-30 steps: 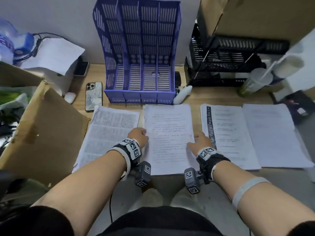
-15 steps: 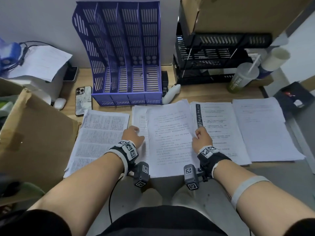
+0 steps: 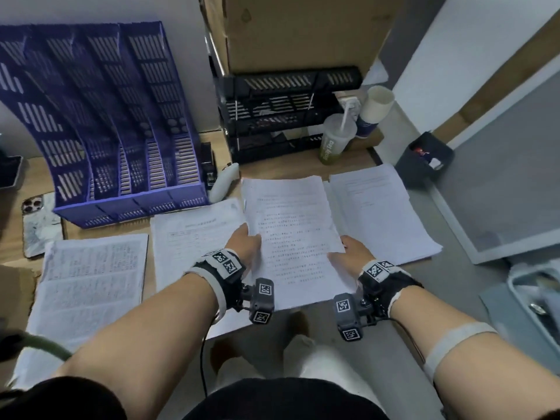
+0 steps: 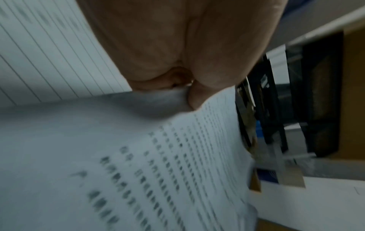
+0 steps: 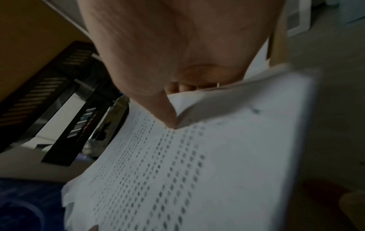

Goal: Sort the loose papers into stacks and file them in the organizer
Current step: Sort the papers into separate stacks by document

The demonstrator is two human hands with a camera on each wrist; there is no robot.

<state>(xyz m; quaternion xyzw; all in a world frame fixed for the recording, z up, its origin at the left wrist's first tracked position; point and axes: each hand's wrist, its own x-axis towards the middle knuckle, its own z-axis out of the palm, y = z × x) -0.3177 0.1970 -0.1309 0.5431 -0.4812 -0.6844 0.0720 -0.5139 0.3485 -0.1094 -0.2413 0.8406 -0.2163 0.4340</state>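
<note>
I hold a stack of printed papers [image 3: 292, 234] off the desk by its two long sides. My left hand [image 3: 247, 242] pinches its left edge, thumb on top; my right hand [image 3: 348, 253] pinches the right edge. Both wrist views show a thumb pressed on the printed papers [image 4: 177, 156] [image 5: 177, 164] with fingers underneath. The lifted stack hangs over another paper stack at the right [image 3: 381, 213]. A sheet with a table [image 3: 194, 237] lies beneath and to the left, and a densely printed stack [image 3: 91, 283] lies further left. The blue organizer [image 3: 121, 131] stands at the back left, its slots showing no paper.
A black tray rack [image 3: 288, 116] under a cardboard box [image 3: 303, 28] stands back centre. A drink cup with straw [image 3: 336, 137] and a paper cup [image 3: 374, 110] sit beside it. A phone [image 3: 39, 225] lies left, a white device [image 3: 222, 183] beside the organizer.
Both hands have taken the middle stack by its edges, lifted it off the desk and carried it to the right, uncovering a sheet with a table. The head view has swung right.
</note>
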